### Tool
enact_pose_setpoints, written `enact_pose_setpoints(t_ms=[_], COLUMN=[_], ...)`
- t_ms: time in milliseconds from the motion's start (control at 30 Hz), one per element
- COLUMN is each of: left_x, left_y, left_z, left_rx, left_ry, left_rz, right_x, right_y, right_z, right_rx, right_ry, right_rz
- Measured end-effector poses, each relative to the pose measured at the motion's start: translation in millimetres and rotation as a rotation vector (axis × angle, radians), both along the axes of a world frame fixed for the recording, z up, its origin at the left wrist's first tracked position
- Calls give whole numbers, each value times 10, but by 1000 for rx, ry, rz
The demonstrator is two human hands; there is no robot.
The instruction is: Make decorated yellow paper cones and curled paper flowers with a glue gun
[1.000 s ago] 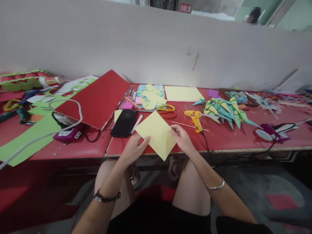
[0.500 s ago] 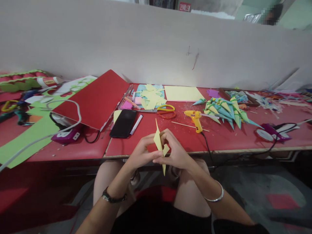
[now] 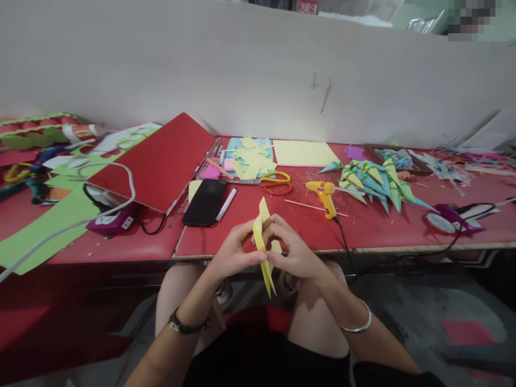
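Observation:
A piece of yellow paper, bent and standing on edge, is held between my two hands just over the table's front edge. My left hand grips its left side, thumb low and fingers higher up. From the other side my right hand pinches the same paper, its fingers curled against and partly behind it. Beyond my hands lie a black phone, a white marker, scissors with yellow and red handles and a thin wooden stick.
A yellow glue gun lies right of my hands, its cord hanging over the edge. Paper cones are piled beyond it. Yellow paper scraps and a yellow sheet lie at the back. A red board leans at left.
The yellow paper has turned and opened, so two layers now show at its lower end. My fingers have shifted slightly on it. The view has moved a little.

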State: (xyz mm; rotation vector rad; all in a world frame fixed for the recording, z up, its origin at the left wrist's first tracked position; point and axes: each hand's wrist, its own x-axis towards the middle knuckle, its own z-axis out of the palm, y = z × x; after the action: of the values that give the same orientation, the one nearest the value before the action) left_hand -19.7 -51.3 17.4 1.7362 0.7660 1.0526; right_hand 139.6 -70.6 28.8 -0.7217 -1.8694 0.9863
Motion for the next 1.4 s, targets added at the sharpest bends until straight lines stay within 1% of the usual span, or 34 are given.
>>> enact_pose_setpoints(t_ms=[67, 167, 233, 300, 400, 433, 467, 533, 567, 600, 633, 667, 700, 733, 800, 867, 967, 1067, 1200, 1400], left_x=[-6, -44, -106, -200, -352, -389, -411, -406, -379, -338, -288, -233, -178, -127, -51, -11, 3, 7, 4, -29], left_y=[-28, -82, -104, -91, -4, 30, 59, 84, 77, 60, 34, 4, -26, -53, -90, -101, -88, -73, -51, 6], left_z=[2, 15, 25, 37, 66, 82, 103, 162, 199, 240, 284, 327, 368, 403, 455, 481, 495, 507, 503, 427], left_rx=[-7, -16, -25, -30, -6, 33, 124, 380, 523, 636, 712, 768, 791, 778, 693, 562, 385, 312, 354, 495], left_ry=[16, 63, 106, 132, 136, 164, 219, 350, 416, 473, 521, 565, 595, 611, 603, 521, 347, 316, 362, 496], left_rz=[22, 52, 115, 210, 302, 369, 492, 735, 817, 814, 775, 704, 638, 596, 539, 537, 553, 529, 502, 603], right_x=[-17, -64, -76, -48, 60, 99, 132, 167, 168, 160, 147, 132, 118, 108, 101, 111, 130, 128, 105, 86], right_y=[-3, -17, -25, -26, -21, -22, -25, -39, -47, -55, -61, -67, -71, -75, -83, -94, -111, -114, -97, -90], right_z=[-23, -62, -76, -73, -34, -11, 15, 76, 109, 139, 167, 189, 207, 219, 231, 231, 211, 157, 68, 22], right_rx=[23, 16, -48, -112, -148, -151, -147, -108, -73, -34, 1, 27, 43, 49, 41, 13, -45, -124, -238, -361], right_ry=[2, -8, 6, 38, 63, 58, 42, -16, -45, -68, -80, -82, -78, -71, -53, -23, 46, 93, 144, 242], right_rz=[-40, -179, -284, -379, -472, -475, -461, -376, -315, -251, -192, -142, -105, -82, -76, -113, -213, -319, -429, -453])
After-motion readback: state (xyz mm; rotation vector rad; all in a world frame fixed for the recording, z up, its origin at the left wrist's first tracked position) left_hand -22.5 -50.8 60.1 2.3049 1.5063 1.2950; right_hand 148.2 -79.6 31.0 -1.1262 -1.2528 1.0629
